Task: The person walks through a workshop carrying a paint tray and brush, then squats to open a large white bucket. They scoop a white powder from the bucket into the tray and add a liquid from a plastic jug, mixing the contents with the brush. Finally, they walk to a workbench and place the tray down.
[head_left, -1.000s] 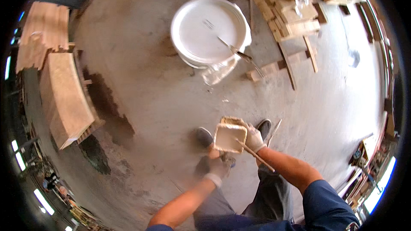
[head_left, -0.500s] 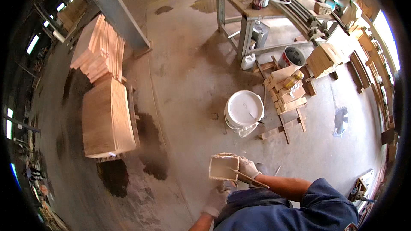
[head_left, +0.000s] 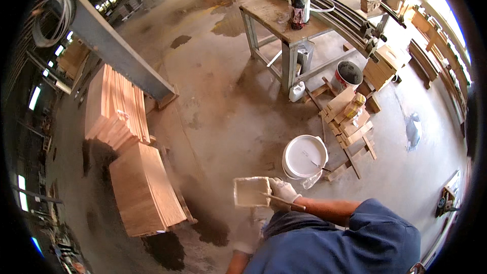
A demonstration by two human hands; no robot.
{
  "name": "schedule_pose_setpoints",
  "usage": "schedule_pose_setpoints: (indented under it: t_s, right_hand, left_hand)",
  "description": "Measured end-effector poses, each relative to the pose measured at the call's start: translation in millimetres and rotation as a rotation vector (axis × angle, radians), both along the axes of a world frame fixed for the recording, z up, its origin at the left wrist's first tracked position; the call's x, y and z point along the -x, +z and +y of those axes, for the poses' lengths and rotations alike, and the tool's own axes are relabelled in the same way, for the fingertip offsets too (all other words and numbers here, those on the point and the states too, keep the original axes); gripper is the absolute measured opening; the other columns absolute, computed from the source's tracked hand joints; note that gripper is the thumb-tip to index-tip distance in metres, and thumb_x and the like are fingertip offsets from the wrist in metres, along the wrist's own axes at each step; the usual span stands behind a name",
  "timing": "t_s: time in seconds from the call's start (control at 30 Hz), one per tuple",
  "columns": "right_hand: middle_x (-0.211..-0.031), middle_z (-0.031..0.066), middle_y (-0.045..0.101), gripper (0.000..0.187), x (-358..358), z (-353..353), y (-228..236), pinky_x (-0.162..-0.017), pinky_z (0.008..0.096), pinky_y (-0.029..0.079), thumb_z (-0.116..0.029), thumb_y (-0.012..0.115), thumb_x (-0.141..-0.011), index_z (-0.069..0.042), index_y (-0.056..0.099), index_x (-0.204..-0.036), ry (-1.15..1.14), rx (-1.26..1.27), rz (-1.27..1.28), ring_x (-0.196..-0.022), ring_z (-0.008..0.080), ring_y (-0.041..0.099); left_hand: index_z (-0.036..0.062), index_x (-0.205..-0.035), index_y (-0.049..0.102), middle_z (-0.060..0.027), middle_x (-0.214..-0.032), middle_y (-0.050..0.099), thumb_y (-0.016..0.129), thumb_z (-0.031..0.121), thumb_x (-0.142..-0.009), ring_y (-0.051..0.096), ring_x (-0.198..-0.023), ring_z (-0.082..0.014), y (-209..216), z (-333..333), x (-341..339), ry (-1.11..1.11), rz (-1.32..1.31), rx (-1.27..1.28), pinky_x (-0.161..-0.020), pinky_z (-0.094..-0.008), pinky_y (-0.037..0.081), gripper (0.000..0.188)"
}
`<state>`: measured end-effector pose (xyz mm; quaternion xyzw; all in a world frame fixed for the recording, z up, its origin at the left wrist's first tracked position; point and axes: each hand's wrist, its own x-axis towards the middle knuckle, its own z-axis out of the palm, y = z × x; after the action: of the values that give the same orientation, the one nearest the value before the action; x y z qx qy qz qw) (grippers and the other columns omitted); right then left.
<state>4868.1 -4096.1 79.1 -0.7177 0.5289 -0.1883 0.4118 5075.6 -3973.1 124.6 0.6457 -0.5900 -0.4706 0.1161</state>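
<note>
White-gloved right hand (head_left: pixel 282 191) grips the right edge of a shallow square tray (head_left: pixel 251 192), fingers curled around it and a thin stick (head_left: pixel 284 202). Left hand (head_left: pixel 247 234) hangs below; finger state cannot be told. White bucket (head_left: pixel 304 156) stands just beyond, right.

The person's right hand (head_left: pixel 282 191), in a pale work glove, was raised in front of the chest with its fingers curled shut in a grip, the bare forearm running back toward the lower right into a rolled blue sleeve. The left hand (head_left: pixel 248 233), also gloved, hung lower and close to the body, blurred, its fingers' state impossible to tell; only a short stretch of bare forearm showed below it.
</note>
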Motion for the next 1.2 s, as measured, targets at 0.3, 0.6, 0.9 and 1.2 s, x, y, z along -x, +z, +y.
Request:
schedule_pose_setpoints:
  t_s: [0.3,0.6,0.9,1.2]
  right_hand:
    - [-0.128,0.0264,0.068,0.075,-56.9,-193.9,44.1,-0.098,0.0523,0.057,-0.042,0.079,-0.088,-0.007,0.051,-0.149,-0.083,-0.060,0.055,-0.117,0.0445,0.068]
    - [-0.121,0.0229,0.071,0.056,-109.9,-353.5,37.6,-0.094,0.0513,0.058,-0.042,0.076,-0.092,-0.004,0.062,-0.130,-0.323,0.093,0.130,-0.113,0.0423,0.069]
    - [-0.112,0.0241,0.073,0.051,-118.2,-466.6,33.3,-0.088,0.0525,0.060,-0.045,0.078,-0.090,-0.006,0.067,-0.120,-0.659,0.036,0.172,-0.104,0.0443,0.072]
    - [-0.112,0.0236,0.073,0.050,-44.3,-622.0,26.2,-0.088,0.0521,0.060,-0.041,0.080,-0.089,-0.007,0.067,-0.124,-0.738,0.150,0.094,-0.104,0.0446,0.072]
  left_hand:
    - [0.0052,-0.115,0.076,-0.0109,-0.103,0.073,0.073,0.024,-0.091,0.069,-0.087,-0.0215,58.2,-214.5,-53.1,0.124,0.098,-0.175,-0.078,-0.0380,0.055,0.031]
    - [0.0028,-0.114,0.075,-0.0142,-0.100,0.074,0.074,0.035,-0.094,0.072,-0.083,-0.0218,48.7,-435.9,-129.0,-0.126,0.144,-0.092,-0.074,-0.0398,0.057,0.038]
    - [0.0014,-0.107,0.076,-0.0077,-0.079,0.072,0.079,0.029,-0.092,0.067,-0.062,-0.0159,80.2,-621.2,-123.5,-0.280,0.064,-0.285,-0.055,-0.0344,0.055,0.031]
    - [-0.0003,-0.101,0.074,-0.0031,-0.072,0.065,0.082,0.022,-0.090,0.059,-0.056,-0.0119,26.6,-796.0,-69.7,-0.583,0.270,0.105,-0.048,-0.0314,0.049,0.026]
